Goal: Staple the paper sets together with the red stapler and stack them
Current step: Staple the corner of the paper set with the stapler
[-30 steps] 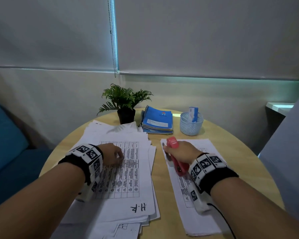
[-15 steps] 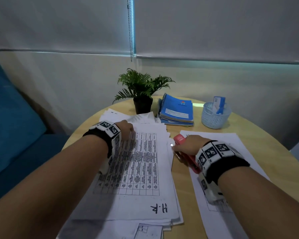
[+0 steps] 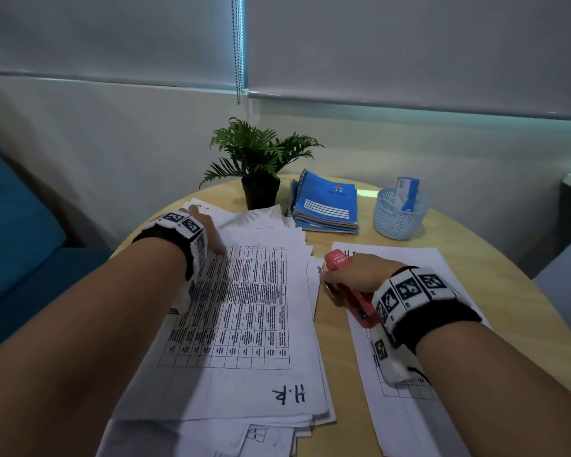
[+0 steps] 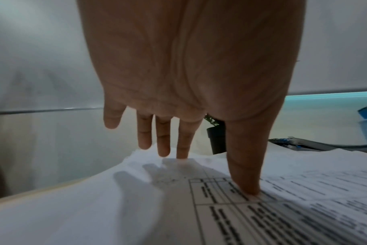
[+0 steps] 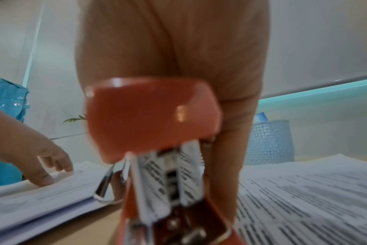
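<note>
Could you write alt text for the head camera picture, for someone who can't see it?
A person's right hand grips a red stapler over a sheet on a round wooden table, while the left hand presses a loose paper pile. Behind stand a potted plant, blue notebooks and a mesh cup.

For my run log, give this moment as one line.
left hand: thumb pressing loose paper pile | right hand: holding red stapler over stapled stack | next set not yet stapled
</note>
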The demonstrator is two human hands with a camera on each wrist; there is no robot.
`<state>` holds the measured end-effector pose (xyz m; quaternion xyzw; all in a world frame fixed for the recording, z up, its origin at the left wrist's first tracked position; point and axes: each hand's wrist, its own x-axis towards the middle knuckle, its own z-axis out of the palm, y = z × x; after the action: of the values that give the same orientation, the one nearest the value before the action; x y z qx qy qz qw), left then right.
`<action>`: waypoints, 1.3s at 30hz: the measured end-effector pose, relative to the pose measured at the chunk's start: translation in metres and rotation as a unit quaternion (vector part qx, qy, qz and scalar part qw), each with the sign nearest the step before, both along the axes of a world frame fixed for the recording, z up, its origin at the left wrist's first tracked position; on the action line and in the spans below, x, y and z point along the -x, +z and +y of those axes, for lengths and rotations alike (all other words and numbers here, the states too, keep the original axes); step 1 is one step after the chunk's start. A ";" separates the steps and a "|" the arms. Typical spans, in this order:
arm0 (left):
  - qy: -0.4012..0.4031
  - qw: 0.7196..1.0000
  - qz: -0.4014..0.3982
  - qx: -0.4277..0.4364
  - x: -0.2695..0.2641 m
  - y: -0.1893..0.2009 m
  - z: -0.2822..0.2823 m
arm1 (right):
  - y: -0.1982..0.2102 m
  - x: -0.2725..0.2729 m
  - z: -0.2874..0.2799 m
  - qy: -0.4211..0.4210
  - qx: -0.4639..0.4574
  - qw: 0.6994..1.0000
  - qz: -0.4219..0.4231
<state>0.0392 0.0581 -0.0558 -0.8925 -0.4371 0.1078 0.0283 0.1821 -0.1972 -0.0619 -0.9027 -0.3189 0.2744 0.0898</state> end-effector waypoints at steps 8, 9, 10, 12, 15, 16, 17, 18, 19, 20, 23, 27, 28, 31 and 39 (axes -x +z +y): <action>0.035 0.989 -0.116 0.088 0.005 -0.001 -0.003 | -0.004 0.011 -0.004 0.010 0.009 0.999 -0.041; 0.031 0.988 -0.128 0.077 0.006 0.001 -0.005 | -0.004 0.014 -0.005 0.012 0.012 0.999 -0.048; 0.021 0.987 -0.141 0.067 0.007 0.003 -0.006 | -0.005 0.015 -0.005 0.008 0.010 0.999 -0.045; 0.002 0.983 -0.170 0.062 0.010 0.011 -0.009 | -0.003 0.016 -0.008 0.001 -0.001 0.999 -0.035; 0.003 0.958 -0.278 0.068 0.020 0.023 -0.021 | 0.000 0.017 -0.016 0.010 -0.058 0.997 0.053; 0.008 0.945 -0.322 0.055 0.023 0.025 -0.023 | 0.001 0.021 -0.021 0.012 -0.102 0.989 0.106; 0.011 0.929 -0.369 0.040 0.027 0.028 -0.026 | 0.005 0.028 -0.025 0.006 -0.157 0.976 0.153; 0.013 0.902 -0.429 0.039 0.031 0.030 -0.028 | 0.007 0.034 -0.029 -0.002 -0.213 0.961 0.177; 0.020 0.868 -0.492 0.071 0.036 0.036 -0.033 | 0.010 0.039 -0.032 -0.003 -0.260 0.949 0.181; 0.018 0.829 -0.547 0.115 0.039 0.043 -0.038 | 0.011 0.042 -0.034 0.000 -0.301 0.939 0.169; -0.030 0.753 -0.617 0.227 0.047 0.067 -0.059 | 0.017 0.049 -0.036 -0.013 -0.357 0.920 0.164; -0.100 0.675 -0.672 0.289 0.052 0.103 -0.091 | 0.018 0.058 -0.041 -0.024 -0.381 0.894 0.236; -0.117 0.665 -0.678 0.290 0.052 0.110 -0.096 | 0.022 0.061 -0.045 -0.029 -0.401 0.880 0.254; -0.141 0.636 -0.696 0.302 0.052 0.128 -0.109 | 0.035 0.059 -0.058 -0.053 -0.468 0.831 0.295; -0.127 0.800 -0.547 0.211 0.045 0.123 -0.118 | 0.068 0.024 -0.100 -0.147 -0.431 0.853 0.255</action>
<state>-0.0058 -0.0604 0.0677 -0.8345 -0.2287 -0.3134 -0.3912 0.1578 -0.2975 0.0066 -0.7081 -0.2347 0.3135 0.5876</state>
